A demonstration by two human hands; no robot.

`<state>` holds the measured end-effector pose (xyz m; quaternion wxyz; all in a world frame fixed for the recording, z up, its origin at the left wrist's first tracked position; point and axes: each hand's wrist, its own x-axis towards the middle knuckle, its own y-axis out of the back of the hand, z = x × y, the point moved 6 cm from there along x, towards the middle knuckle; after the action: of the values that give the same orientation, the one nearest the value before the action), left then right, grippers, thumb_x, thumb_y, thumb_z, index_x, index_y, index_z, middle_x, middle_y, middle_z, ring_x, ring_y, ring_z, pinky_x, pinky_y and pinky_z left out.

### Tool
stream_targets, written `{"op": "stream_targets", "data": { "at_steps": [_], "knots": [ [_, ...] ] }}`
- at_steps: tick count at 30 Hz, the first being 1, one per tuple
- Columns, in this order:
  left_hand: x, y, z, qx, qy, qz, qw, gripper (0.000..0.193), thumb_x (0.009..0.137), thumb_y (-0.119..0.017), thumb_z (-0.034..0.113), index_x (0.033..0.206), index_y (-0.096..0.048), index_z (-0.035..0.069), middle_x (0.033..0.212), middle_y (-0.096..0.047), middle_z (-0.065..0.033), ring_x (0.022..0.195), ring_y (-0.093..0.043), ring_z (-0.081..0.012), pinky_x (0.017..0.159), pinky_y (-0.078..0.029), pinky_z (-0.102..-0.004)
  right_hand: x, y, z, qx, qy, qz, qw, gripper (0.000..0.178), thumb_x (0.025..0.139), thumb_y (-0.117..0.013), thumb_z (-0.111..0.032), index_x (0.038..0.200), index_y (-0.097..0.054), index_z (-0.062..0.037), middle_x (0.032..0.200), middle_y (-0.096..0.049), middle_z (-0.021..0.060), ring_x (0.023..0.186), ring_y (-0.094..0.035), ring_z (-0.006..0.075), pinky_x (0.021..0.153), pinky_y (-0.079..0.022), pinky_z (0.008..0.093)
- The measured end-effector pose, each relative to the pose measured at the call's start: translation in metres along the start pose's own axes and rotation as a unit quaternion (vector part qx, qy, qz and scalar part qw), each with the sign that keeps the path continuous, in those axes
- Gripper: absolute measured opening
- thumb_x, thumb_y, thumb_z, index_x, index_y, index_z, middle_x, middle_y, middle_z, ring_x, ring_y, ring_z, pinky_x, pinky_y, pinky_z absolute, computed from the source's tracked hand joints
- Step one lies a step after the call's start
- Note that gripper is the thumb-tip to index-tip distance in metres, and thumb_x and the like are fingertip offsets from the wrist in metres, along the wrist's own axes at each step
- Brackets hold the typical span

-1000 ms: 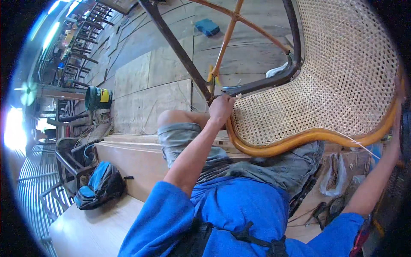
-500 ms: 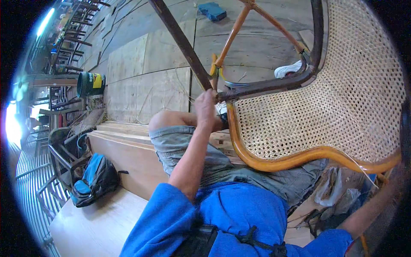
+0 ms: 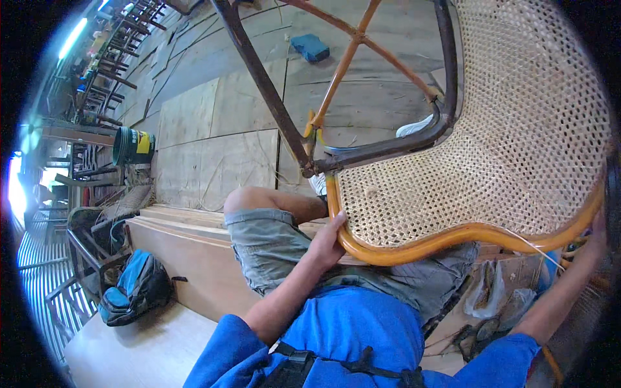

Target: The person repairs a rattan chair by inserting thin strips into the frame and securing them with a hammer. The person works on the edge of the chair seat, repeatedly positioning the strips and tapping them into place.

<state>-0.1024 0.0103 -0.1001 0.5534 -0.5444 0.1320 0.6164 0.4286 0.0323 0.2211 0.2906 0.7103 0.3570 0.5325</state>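
A rattan chair point(image 3: 401, 257) lies tilted across my lap, with a glossy orange-brown curved rim, a woven cane panel point(image 3: 491, 142) and dark brown poles. My left hand point(image 3: 328, 244) is closed round the left bend of the rim, thumb on top. At the rim's far right end, my right hand point(image 3: 596, 238) grips the frame; shadow and the picture's edge partly hide its fingers. One loose cane strand point(image 3: 525, 240) crosses the rim near that hand. Thinner crossed rattan braces point(image 3: 358, 39) join the dark poles beyond the panel.
Stacked boards point(image 3: 184, 236) lie left of my legs, with a blue and black backpack point(image 3: 139, 288) beside them. A dark green bucket point(image 3: 132, 147) stands farther back. On the floor ahead is a blue block-like object point(image 3: 310, 48). Clear plastic bags point(image 3: 486, 289) lie at right.
My left hand has left the dark pole joint and come down nearer me onto the orange rim. The chair appears shifted slightly left and lower in the view. My right hand stays at the rim's right end.
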Motion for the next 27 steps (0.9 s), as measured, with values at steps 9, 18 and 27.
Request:
{"op": "stream_targets", "data": {
  "at_steps": [9, 18, 27],
  "knots": [
    [0.025, -0.003, 0.017, -0.014, -0.035, 0.047, 0.998, 0.034, 0.094, -0.046, 0.02, 0.12, -0.047, -0.002, 0.114, -0.058, -0.0162, 0.105, -0.056, -0.0275, 0.097, -0.043, -0.0397, -0.037, -0.008, 0.059, 0.271, -0.304, 0.085, 0.91, 0.057, 0.08, -0.069, -0.029, 0.124, -0.048, -0.0003, 0.112, -0.053, 0.0057, 0.102, -0.048, 0.0158, 0.091, -0.038, 0.0303],
    [0.029, -0.034, 0.105, 0.121, -0.108, 0.102, 0.982, 0.027, 0.086, -0.049, 0.011, 0.109, -0.051, -0.003, 0.099, -0.061, -0.0126, 0.091, -0.06, -0.0234, 0.087, -0.048, -0.0355, -0.076, -0.008, 0.066, 0.317, -0.44, 0.14, 0.829, 0.051, 0.084, -0.066, -0.025, 0.123, -0.046, 0.0016, 0.112, -0.055, 0.0082, 0.1, -0.053, 0.0174, 0.088, -0.043, 0.0317],
    [0.058, -0.121, 0.182, 0.228, -0.121, 0.045, 0.965, 0.027, 0.089, -0.052, 0.02, 0.104, -0.054, -0.003, 0.09, -0.063, -0.0089, 0.076, -0.062, -0.0168, 0.072, -0.053, -0.0298, -0.124, -0.004, 0.045, 0.35, -0.487, 0.241, 0.763, 0.055, 0.083, -0.064, -0.02, 0.127, -0.042, 0.0041, 0.123, -0.05, 0.0136, 0.108, -0.05, 0.0219, 0.095, -0.039, 0.0346]
  ]
}}
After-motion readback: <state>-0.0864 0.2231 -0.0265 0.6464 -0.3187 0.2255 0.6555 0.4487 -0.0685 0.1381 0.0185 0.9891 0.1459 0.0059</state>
